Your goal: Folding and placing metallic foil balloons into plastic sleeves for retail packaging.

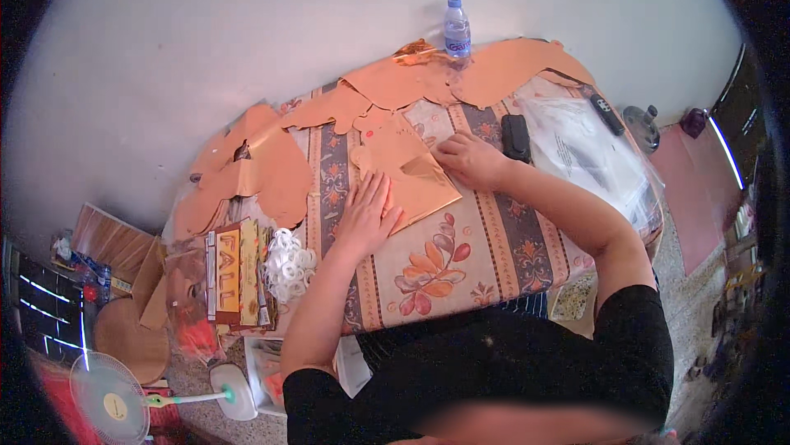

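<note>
A shiny orange foil-like sheet [415, 186] with a scalloped left edge lies on the table in front of me. My left hand [368, 213] rests flat on its near left part, fingers stretched out. A brighter orange patch shows between that thumb and forefinger; I cannot tell what it is. At the sheet's right edge is my right hand [471, 162], its fingers curled together. Whether they pinch the sheet's edge or something small is hidden. A darker fold or reflection crosses the sheet between my hands.
More orange cut pieces [502, 70] line the table's back and left. A water bottle [457, 29], black case [516, 138] and clear plastic bags [584, 157] lie beyond my right hand. White rings [290, 264] and yellow-brown packets [234, 272] sit left. A fan [111, 400] stands below.
</note>
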Demonstrator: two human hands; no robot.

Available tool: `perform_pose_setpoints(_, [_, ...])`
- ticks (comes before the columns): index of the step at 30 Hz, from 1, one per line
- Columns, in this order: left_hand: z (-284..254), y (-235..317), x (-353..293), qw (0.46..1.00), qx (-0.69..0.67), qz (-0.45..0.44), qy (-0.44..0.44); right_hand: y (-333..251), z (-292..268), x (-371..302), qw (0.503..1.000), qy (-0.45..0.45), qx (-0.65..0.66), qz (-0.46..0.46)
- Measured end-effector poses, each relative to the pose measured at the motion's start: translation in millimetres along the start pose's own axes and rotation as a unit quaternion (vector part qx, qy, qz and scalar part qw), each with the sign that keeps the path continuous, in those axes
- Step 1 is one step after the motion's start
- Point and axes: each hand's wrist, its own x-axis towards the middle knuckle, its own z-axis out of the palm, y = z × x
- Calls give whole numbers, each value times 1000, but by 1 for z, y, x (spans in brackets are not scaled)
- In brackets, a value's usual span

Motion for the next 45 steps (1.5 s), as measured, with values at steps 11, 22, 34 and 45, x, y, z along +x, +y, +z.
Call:
perform_pose_setpoints(11, [-1, 3, 2, 1000, -9, -11, -1, 10, -6, 8, 995, -80, -27, -47])
perform_pose_setpoints(22, [2, 0, 4, 1000, 2, -3, -3, 6, 11, 37, 894, -70, 327, 299])
perform_pose_setpoints(34, [0, 3, 2, 1000, 3, -5, -3, 25, 11, 77, 868, -215, 246, 374])
perform_pose_setpoints(45, [0, 0, 2, 1000, -22, -6, -1, 32, 7, 102, 771, -311, 372, 413])
